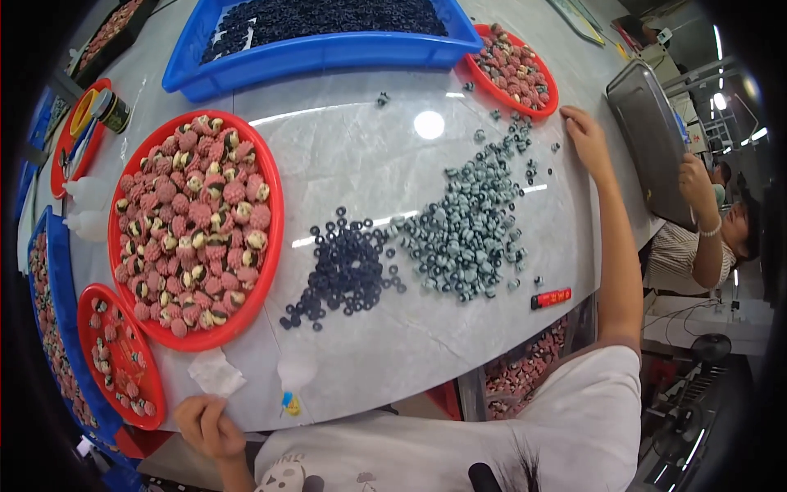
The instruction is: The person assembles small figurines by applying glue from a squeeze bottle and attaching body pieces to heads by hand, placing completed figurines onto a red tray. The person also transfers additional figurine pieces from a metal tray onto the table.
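My left hand [209, 426] is at the table's near left edge, its fingers curled beside a crumpled white paper [216, 374]. What is inside the curl, if anything, is hidden. My right hand [585, 138] reaches to the far right, fingers bent and apart, fingertips at the rim of a small round red tray [553, 75] of pink beaded pieces. Between my arms lie a pile of pale grey-green small parts [467, 225] and a pile of dark blue rings [348, 266]. A large red tray [275, 205] heaped with pink and cream pieces stands left of them.
A blue bin [328, 56] of dark rings stands at the back. A smaller red tray [152, 410] and a blue crate [61, 271] line the left. A red marker-like object [551, 298] lies near the front edge. At right, a co-worker's hand [697, 187] is raised beside a grey metal tray [648, 135].
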Demonstrator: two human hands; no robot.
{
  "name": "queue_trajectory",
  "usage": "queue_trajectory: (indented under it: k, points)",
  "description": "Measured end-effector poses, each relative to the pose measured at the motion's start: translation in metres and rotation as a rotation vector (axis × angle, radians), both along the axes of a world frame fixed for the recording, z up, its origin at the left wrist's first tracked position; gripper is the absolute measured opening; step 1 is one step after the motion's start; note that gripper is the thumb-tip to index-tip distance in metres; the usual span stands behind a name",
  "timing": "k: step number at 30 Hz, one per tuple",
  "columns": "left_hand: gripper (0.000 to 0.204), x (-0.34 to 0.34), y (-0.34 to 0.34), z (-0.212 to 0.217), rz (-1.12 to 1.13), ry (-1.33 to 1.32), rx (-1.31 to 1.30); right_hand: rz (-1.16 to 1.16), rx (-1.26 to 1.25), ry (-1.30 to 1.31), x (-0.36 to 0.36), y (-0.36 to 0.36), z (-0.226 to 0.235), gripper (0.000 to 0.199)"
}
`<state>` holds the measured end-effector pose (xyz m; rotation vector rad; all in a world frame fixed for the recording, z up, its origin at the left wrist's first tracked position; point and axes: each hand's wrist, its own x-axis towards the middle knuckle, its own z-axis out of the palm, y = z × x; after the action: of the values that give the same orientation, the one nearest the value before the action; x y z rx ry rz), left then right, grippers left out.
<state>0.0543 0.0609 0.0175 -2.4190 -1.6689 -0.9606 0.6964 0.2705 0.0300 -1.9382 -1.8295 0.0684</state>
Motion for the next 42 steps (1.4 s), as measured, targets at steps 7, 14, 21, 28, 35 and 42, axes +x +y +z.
queue_trajectory:
  k: [7,14,21,28,35,42]
  points:
    - [0.017,0.002,-0.001,0.0,-0.032,-0.019,0.057,0.18,0.084,0.273,-0.115,-0.078,-0.012,0.031]
    - [0.016,0.001,0.0,0.001,-0.04,-0.044,0.085,0.164,0.078,0.42,-0.129,-0.051,-0.003,0.032]
    - [0.015,-0.001,-0.001,0.003,-0.055,-0.021,0.045,0.183,0.046,0.333,-0.133,-0.038,0.003,0.033]
    - [0.015,-0.004,-0.001,0.003,-0.052,-0.011,0.011,0.169,0.048,0.24,-0.14,-0.027,-0.002,0.039]
    - [0.016,-0.006,-0.001,0.002,-0.045,0.004,-0.014,0.346,-0.075,0.342,-0.159,-0.013,0.006,0.042]
    - [0.017,-0.005,-0.001,0.003,-0.054,-0.001,-0.015,0.447,-0.118,0.333,-0.171,0.015,0.018,0.041]
